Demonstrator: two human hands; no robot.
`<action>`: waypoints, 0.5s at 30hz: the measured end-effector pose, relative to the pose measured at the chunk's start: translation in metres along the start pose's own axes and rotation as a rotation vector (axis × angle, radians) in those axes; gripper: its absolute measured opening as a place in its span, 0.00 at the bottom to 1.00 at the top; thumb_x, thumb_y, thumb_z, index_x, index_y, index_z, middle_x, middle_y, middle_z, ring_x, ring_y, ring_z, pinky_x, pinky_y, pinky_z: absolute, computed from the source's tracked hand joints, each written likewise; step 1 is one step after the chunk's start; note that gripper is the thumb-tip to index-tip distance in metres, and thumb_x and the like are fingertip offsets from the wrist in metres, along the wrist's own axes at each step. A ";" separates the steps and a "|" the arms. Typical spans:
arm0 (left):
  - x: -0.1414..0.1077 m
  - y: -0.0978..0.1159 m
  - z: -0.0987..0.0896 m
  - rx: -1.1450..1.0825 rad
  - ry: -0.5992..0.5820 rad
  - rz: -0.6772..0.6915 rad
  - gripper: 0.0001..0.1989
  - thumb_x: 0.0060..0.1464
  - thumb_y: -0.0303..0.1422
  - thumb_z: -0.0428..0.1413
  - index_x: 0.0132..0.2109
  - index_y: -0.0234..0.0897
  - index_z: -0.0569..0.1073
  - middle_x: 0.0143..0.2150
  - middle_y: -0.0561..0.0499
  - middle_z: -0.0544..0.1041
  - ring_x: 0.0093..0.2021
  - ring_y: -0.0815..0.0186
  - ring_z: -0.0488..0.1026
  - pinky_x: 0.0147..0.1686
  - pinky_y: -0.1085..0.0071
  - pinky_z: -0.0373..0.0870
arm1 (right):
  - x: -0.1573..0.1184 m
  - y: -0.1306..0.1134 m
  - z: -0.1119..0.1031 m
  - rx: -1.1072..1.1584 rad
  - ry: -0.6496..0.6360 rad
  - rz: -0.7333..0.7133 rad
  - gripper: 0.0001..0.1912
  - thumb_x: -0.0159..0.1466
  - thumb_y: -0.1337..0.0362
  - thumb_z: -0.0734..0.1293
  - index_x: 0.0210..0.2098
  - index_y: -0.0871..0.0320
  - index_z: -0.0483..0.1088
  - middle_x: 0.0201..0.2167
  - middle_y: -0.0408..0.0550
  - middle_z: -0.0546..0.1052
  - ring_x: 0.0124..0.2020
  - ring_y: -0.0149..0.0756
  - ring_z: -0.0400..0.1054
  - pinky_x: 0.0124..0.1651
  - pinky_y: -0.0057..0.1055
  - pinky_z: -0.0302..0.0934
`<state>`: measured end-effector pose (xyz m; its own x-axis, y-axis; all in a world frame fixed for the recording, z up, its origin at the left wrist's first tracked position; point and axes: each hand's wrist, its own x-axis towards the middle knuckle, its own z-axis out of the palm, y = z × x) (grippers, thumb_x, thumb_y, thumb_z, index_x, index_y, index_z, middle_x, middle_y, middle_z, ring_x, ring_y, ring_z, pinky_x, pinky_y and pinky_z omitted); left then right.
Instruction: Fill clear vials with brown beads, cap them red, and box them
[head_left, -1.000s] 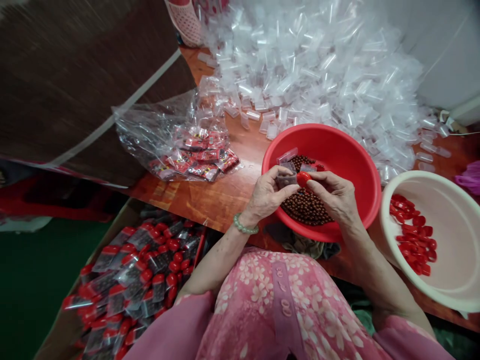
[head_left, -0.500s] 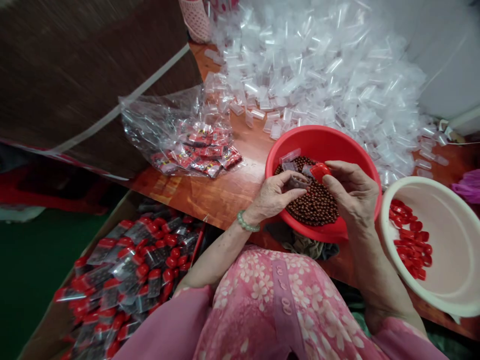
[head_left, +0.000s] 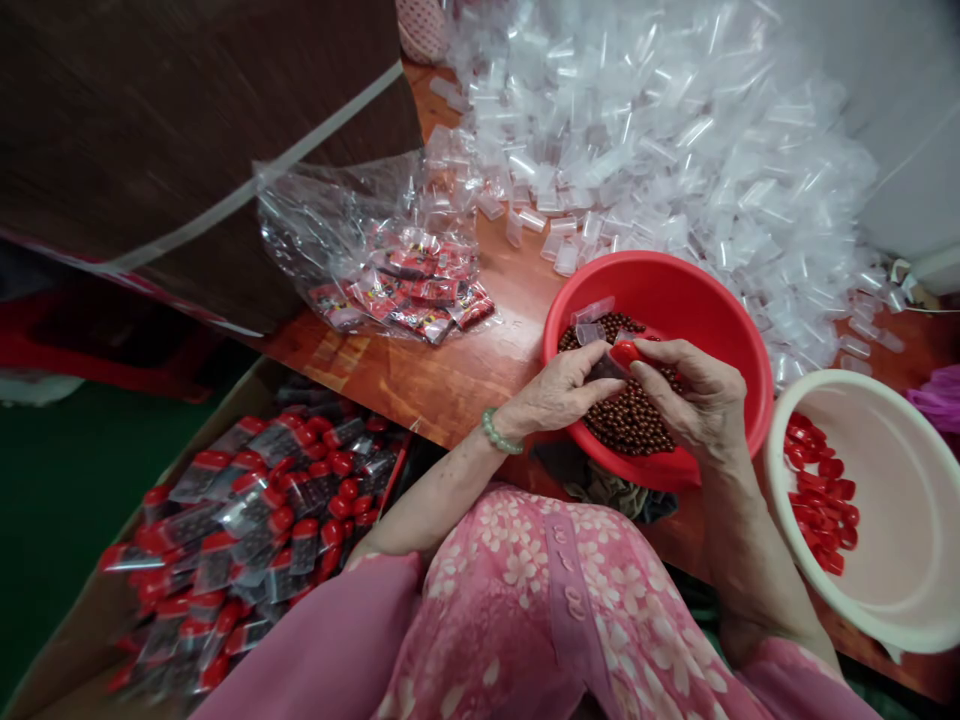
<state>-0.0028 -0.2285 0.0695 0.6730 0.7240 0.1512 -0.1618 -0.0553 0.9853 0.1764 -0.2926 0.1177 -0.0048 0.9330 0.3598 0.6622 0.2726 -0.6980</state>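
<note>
My left hand (head_left: pixel 562 392), with a green bead bracelet (head_left: pixel 499 430) at the wrist, pinches a small clear container (head_left: pixel 606 370) with dark contents. Between the fingers of my right hand (head_left: pixel 694 390) is a red cap (head_left: pixel 624 351), which meets the container's open end; whether it is seated I cannot tell. Both hands are over a red basin (head_left: pixel 739 330) holding brown beads (head_left: pixel 634 420) and a few clear containers (head_left: pixel 592 311).
A white basin (head_left: pixel 900 540) with red caps (head_left: pixel 821 500) sits right. Clear containers (head_left: pixel 637 130) are heaped behind. A plastic bag of red packets (head_left: pixel 427 285) lies on the wooden table (head_left: pixel 495 370). Capped containers (head_left: pixel 255 500) fill a carton at lower left.
My right hand has moved left and brought the red cap to the container's mouth. The container has turned in my left hand. The camera view has shifted slightly.
</note>
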 end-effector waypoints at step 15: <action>0.014 -0.002 -0.005 -0.364 -0.020 -0.172 0.23 0.50 0.48 0.68 0.42 0.34 0.75 0.37 0.52 0.75 0.38 0.66 0.70 0.43 0.68 0.68 | -0.002 0.006 0.036 -0.690 -0.025 -0.320 0.38 0.66 0.54 0.66 0.68 0.68 0.53 0.55 0.70 0.75 0.54 0.60 0.71 0.52 0.54 0.66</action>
<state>0.0037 -0.2149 0.0689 0.7258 0.6879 -0.0085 -0.2880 0.3150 0.9043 0.1532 -0.2843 0.0900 -0.2865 0.8404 0.4600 0.9441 0.3293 -0.0136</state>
